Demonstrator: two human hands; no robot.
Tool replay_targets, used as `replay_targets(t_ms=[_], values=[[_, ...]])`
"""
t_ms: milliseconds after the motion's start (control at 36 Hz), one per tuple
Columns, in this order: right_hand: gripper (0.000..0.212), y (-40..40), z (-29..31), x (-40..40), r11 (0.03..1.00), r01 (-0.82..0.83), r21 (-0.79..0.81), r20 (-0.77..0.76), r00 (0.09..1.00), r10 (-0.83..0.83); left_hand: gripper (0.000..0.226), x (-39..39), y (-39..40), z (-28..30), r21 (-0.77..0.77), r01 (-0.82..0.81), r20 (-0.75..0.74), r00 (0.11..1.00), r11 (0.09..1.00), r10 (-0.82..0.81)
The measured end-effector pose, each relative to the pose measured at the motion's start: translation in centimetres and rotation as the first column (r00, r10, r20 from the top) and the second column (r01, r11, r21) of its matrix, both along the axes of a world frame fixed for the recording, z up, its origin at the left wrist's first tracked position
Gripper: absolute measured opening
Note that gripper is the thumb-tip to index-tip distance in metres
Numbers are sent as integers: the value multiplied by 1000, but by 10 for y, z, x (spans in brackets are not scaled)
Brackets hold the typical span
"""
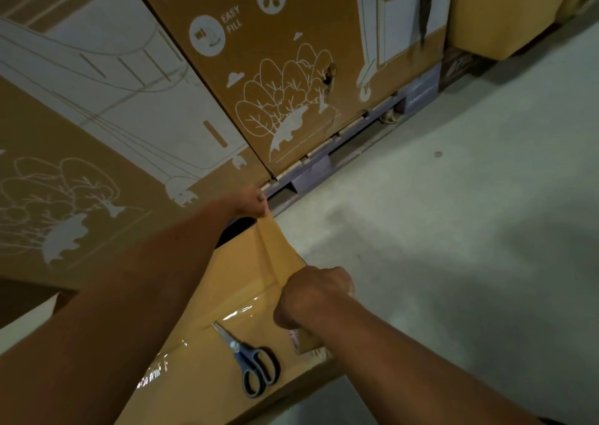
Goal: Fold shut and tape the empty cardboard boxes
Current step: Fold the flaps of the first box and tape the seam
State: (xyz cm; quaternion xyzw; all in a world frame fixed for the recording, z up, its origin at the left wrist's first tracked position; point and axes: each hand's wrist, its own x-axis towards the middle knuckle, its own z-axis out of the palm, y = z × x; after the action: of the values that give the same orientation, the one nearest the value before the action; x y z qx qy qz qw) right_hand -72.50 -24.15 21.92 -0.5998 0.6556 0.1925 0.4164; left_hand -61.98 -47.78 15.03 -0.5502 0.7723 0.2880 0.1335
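Tan box; blue-handled scissors; white-printed brown cartons.

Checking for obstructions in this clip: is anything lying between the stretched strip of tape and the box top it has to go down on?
Nothing visible does. The tape strip spans from left hand to right hand above bare box top. The scissors lie nearer the person, clear of that stretch.
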Motion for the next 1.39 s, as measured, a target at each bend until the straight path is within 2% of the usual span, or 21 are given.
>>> replay_targets(t_ms=[194, 306, 417, 472, 500, 556, 583, 639, 694, 750, 778, 806, 833, 889, 944, 1028, 1083, 1139, 1222, 1306, 1389], values=[[17, -1, -1, 4, 1000, -17, -20, -23, 1000, 16, 10, 18, 0, -7, 65, -17, 28, 1000, 998, 15], [19, 1, 1, 1, 999, -24, -46, -22, 1000, 23, 18, 21, 8, -12, 108, -71, -87, 993, 992, 80], [19, 2, 4, 0, 998, -13, -63, -15, 1000, 12, 15, 22, 12, -16, 120, -155, -132, 977, 981, 170], [20, 2, 4, 1, 998, -16, -65, -17, 1000, 15, 12, 19, 12, -18, 136, -179, -95, 977, 975, 192], [21, 2, 4, 2, 998, -22, -63, -21, 1000, 21, 16, 15, 14, -16, 177, -174, -28, 983, 969, 182], [27, 2, 4, 4, 998, -34, -52, -19, 999, 33, 46, 11, 18, -16, 247, -167, 206, 972, 954, 116], [30, 3, 4, 4, 998, -31, -46, -9, 1000, 30, 56, 12, 17, -17, 210, -121, 321, 946, 970, 49], [36, 5, 2, 4, 999, 3, -50, 26, 1000, -2, 54, 13, 17, -14, -58, 30, 417, 909, 998, -3], [39, 5, -2, 3, 996, 64, -68, 74, 996, -59, 33, 8, 20, -2, -324, 50, 353, 933, 945, 72], [43, 6, -3, 2, 989, 124, -85, 115, 987, -114, 28, 2, 33, 6, -444, -19, 168, 980, 896, 104], [45, 6, -3, 1, 985, 146, -92, 133, 982, -133, 34, -2, 42, 9, -410, 2, 106, 993, 912, 46], [47, 7, -3, 2, 982, 165, -97, 151, 977, -149, 41, -4, 53, 9, -311, 60, 77, 996, 949, -38], [47, 9, -3, 2, 978, 184, -100, 166, 972, -166, 50, -2, 65, 5, -192, 142, 72, 989, 971, -130], [43, 13, -1, 0, 960, 245, -137, 199, 956, -216, 66, 11, 85, -8, -35, 206, 104, 974, 978, -201], [38, 18, -1, -1, 927, 323, -192, 254, 928, -271, 78, 25, 94, -20, -48, 169, 85, 983, 985, -164], [35, 27, 2, -3, 914, 342, -218, 280, 919, -277, 74, 27, 102, -29, -140, 18, 64, 998, 990, -9], [30, 34, 3, -2, 918, 328, -221, 248, 930, -273, 73, 22, 102, -33, -208, -25, 109, 993, 978, 48], [30, 43, -1, -1, 904, 357, -237, 223, 925, -307, 75, 17, 102, -31, -203, -47, 154, 985, 978, 80], [40, 60, -10, 0, 879, 411, -243, 221, 905, -362, 76, 15, 102, -25, -151, -100, 164, 979, 984, 124], [44, 80, -10, -3, 924, 323, -202, 146, 943, -298, 75, 14, 105, -22, -124, -122, 164, 976, 985, 142], [42, 100, 1, -8, 986, 122, -116, 84, 990, -113, 74, 14, 106, -22, -124, -131, 157, 976, 983, 150]])
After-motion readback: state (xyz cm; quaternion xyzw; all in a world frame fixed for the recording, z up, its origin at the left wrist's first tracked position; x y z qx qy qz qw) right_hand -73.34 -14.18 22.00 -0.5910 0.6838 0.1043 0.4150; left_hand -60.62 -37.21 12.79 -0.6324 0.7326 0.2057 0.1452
